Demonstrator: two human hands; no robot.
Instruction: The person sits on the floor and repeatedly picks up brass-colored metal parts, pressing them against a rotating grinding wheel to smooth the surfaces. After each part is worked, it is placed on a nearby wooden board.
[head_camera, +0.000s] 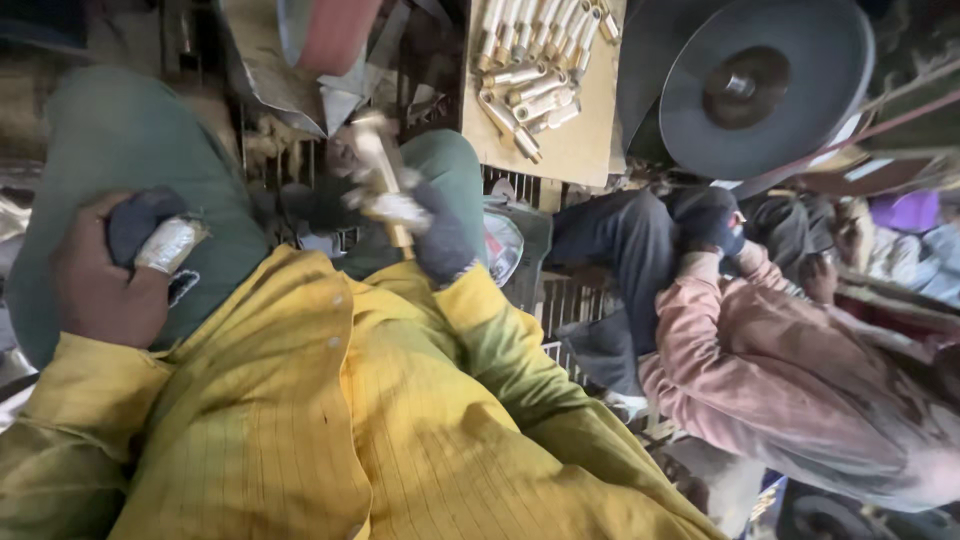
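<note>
My right hand (425, 225), wrapped in dark cloth with pale tape on the fingers, grips a brass rod (378, 150) that points up and away from me, between my green-trousered knees. The hand and rod are blurred. My left hand (100, 285) rests as a loose fist on my left knee (130, 130). Its fingers are bound in dark cloth and its thumb in silvery tape (168, 245); I see nothing held in it. My yellow shirt (330, 420) fills the lower part of the view.
A wooden board (580, 150) with several short brass pieces (535, 95) lies just beyond my right knee. A large grey disc wheel (790, 120) stands at the upper right. A co-worker in a pink shirt (790, 380) bends over at the right. A reddish wheel (335, 35) sits ahead.
</note>
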